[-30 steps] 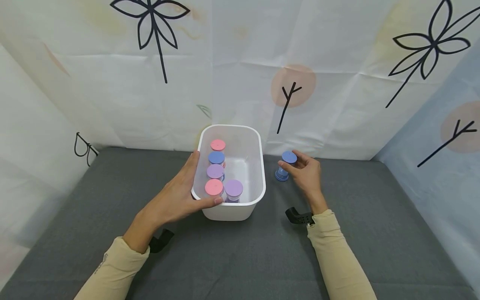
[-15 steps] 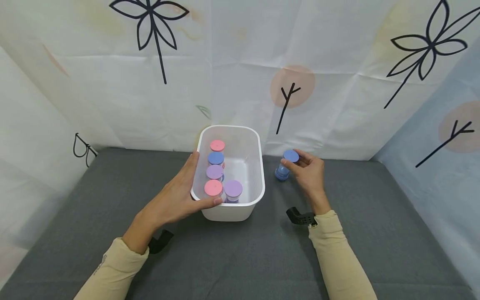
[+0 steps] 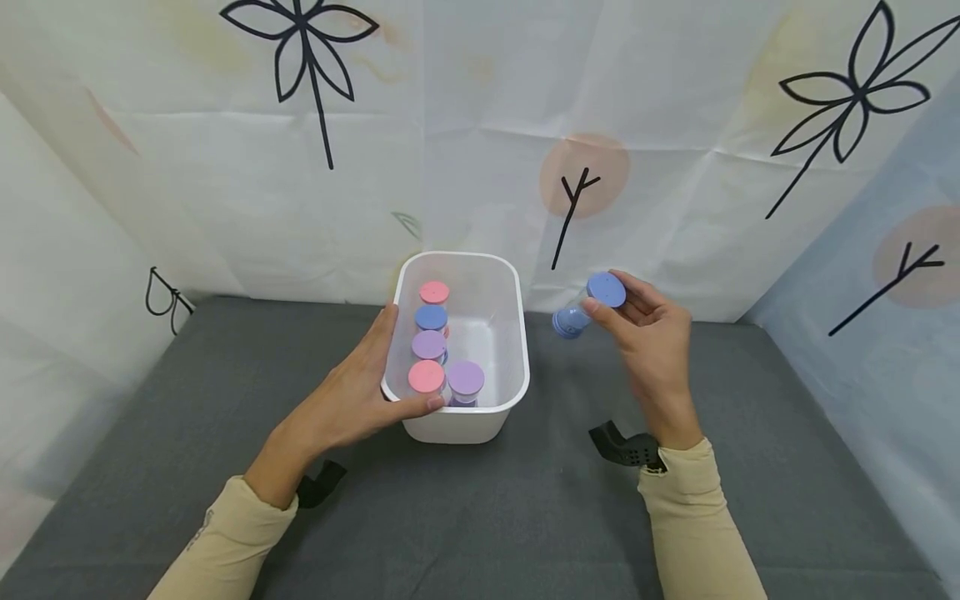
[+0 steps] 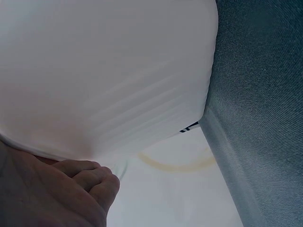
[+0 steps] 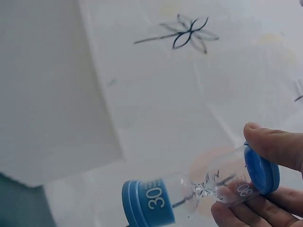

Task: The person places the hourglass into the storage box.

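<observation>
My right hand [image 3: 652, 354] pinches the top cap of a sand timer [image 3: 572, 322] above the table, right of the white bin [image 3: 459, 427]. The timer has blue caps and a clear pinched-waist body. It tilts, and "30" shows on its lower band [image 5: 154, 202] in the right wrist view. My left hand [image 3: 337, 408] grips the bin at its near left corner, thumb over the near rim and fingers along the outer left wall. Inside stand several timers: a pink one [image 3: 427, 377], a purple one [image 3: 466, 378], another purple [image 3: 429, 345], a blue [image 3: 431, 317] and a pink [image 3: 434, 292].
A grey cloth [image 3: 480, 525] covers the table. Behind it rises a white printed backdrop [image 3: 480, 167], close to the bin's far end. Side panels stand at left and right. Bare bin floor [image 3: 483, 333] shows on the bin's right side.
My right hand has lifted the blue sand timer off the table, moving it up and right and tilting it. The left hand and bin have stayed in place.
</observation>
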The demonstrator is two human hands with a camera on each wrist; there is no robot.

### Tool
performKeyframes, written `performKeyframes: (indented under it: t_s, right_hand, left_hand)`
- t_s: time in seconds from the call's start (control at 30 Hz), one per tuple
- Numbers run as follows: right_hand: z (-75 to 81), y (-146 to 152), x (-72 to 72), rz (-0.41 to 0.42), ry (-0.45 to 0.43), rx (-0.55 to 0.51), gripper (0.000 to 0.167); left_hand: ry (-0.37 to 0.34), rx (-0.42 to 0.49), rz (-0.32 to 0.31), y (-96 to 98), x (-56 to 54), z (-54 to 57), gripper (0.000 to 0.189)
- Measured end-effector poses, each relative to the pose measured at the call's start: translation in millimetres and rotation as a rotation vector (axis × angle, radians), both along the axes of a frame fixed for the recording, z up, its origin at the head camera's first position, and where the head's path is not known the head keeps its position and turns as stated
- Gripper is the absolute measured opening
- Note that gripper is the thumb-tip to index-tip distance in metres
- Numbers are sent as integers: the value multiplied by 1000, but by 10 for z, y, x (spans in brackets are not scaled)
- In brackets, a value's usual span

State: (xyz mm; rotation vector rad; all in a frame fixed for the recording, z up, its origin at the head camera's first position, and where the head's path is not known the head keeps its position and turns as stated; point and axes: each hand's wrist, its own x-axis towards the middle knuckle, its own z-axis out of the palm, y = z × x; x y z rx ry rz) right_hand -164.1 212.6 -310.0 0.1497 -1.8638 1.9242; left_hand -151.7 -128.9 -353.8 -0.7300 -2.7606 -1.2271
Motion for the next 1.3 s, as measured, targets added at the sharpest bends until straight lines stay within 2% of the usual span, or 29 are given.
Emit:
performKeyframes:
  t_s: [0.2,0.33,0.47,0.67,0.8,1.0,1.1,1.3]
  right_hand:
    - [207,-66,172,102,133,-78,49]
    - [332,-114,235,164,173,-70,49]
    - [444,-169,235,221,138,-3,49]
    - [541,-312,134,348,57,89,50]
    - [527,-437,22,446,0,151,51]
    - [394,-601,-203,578,-135,261,50]
    - [312,-663,-314,616,-203,324,51]
    - [183,-755,-466,648,-264,484,53]
  left_hand:
    - [-4,-6,5,-3,2,-6,124]
    - [-2,-14,5,-9,-1,1,124]
    - [-6,-24,10,-12,-1,8,125]
    - [-12,-21,9,-8,2,10,125]
    - [-20,-13,7,-3,3,5,124]
    - [-43,-17,11,-12,7,-4,125]
    - [-45,-18,8,-14,3,-7,125]
    - [-31,-8,-9,-6,-7,-3,125]
